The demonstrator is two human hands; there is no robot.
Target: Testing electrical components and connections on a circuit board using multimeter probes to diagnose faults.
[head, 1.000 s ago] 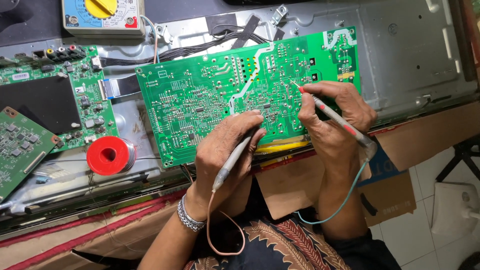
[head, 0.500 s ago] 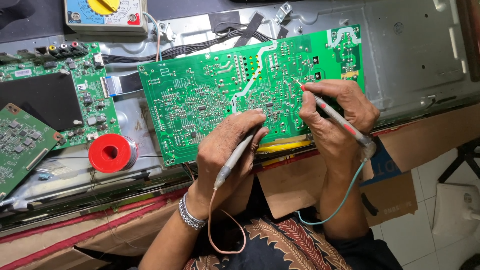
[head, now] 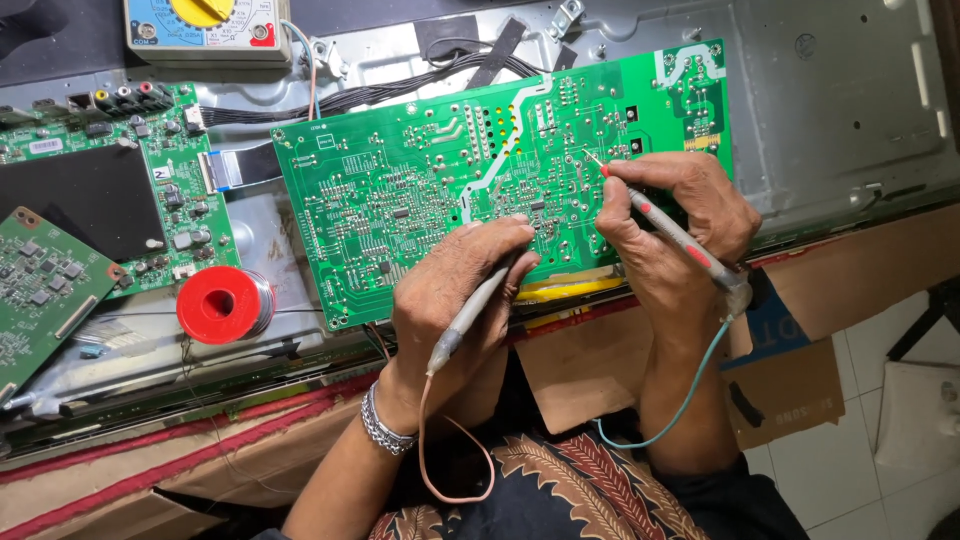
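Counter (head: 640, 370): brown cardboard sheets over the near edge, with a grey sheet-metal chassis panel (head: 840, 110) lying flat on top. White tiled floor visible at 4 o'clock.

Large green printed circuit board (head: 450, 190) lies solder side up on the panel, centre of view, slightly tilted.

Left hand (head: 450, 300), at 6 o'clock of the board: fingers curled closed around a grey test probe (head: 470, 315), fingertips resting on the board's lower edge; probe tip hidden under the fingers. Its pinkish lead (head: 440, 470) loops down toward the body. Metal bracelet (head: 385, 430) at the wrist.

Right hand (head: 670, 220), at 4 o'clock of the board: closed in a pen grip on a red-banded grey test probe (head: 665, 225), metal tip touching the board. Teal lead (head: 690, 390) trails from its rear end.

Red solder spool (head: 225, 303) sits at 9 o'clock of the left hand, well apart. Two more green boards (head: 130, 180) lie at far left. An analogue multimeter with yellow dial (head: 205, 25) stands at 11 o'clock.
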